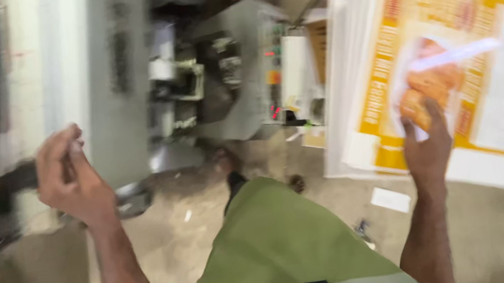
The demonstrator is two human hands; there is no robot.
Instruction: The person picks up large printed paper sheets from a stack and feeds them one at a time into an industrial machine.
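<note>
Printed cartons [452, 58] gripped by right hand [426, 142]

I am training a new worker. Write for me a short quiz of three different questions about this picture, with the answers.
1. True or false: the right hand grips a stack of printed sheets.
2. Which colours dominate the top sheet? A) white and orange-yellow B) blue and black C) red and green
3. The left hand is raised in front of a grey ______.

Key: 1 true. 2 A. 3 machine.
</note>
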